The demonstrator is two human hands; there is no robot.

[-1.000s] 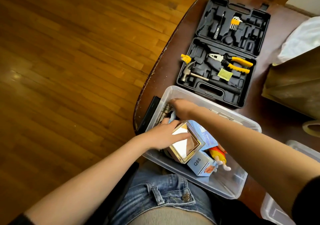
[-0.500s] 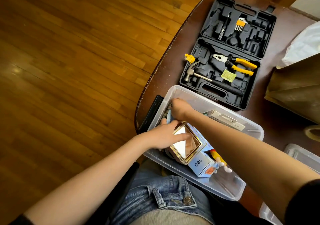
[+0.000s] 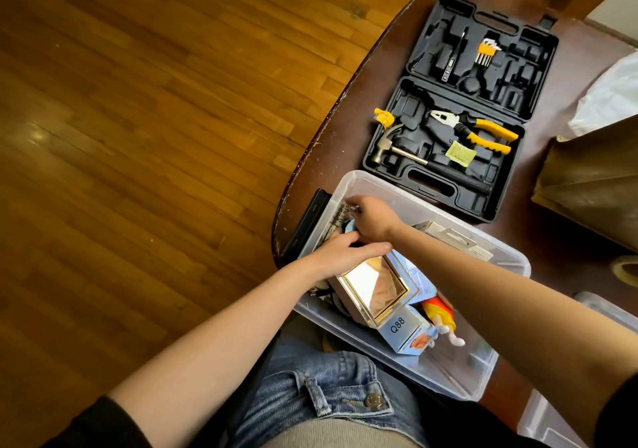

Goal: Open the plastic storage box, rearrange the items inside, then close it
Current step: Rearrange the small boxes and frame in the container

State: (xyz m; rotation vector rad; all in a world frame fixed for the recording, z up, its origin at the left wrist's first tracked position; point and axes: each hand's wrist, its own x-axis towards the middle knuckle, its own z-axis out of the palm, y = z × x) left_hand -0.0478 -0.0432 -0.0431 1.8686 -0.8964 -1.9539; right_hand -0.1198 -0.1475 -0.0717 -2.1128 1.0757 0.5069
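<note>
The clear plastic storage box [image 3: 431, 375] stands open at the table's near edge, above my lap. Inside lie a gold-framed mirrored box [image 3: 374, 287], a blue carton marked Q88 [image 3: 404, 330], an orange and yellow toy figure [image 3: 440, 313] and a white carton [image 3: 452, 240]. My left hand [image 3: 345, 254] holds the mirrored box by its far edge. My right hand [image 3: 371, 218] reaches into the box's far left corner, fingers curled on a small metal item [image 3: 350, 208] that is mostly hidden. Something light blue shows under that hand.
An open black tool case [image 3: 459, 119] with a hammer, pliers and hex keys lies just beyond the box. A black flat object [image 3: 307, 219] sits at the box's left side. A brown paper bag [image 3: 593, 185], a white plastic bag [image 3: 614, 95] and another clear container [image 3: 552, 423] stand at the right.
My left hand has slid a little further over the mirrored box's far edge. My right hand stays in the far left corner with only a small shift.
</note>
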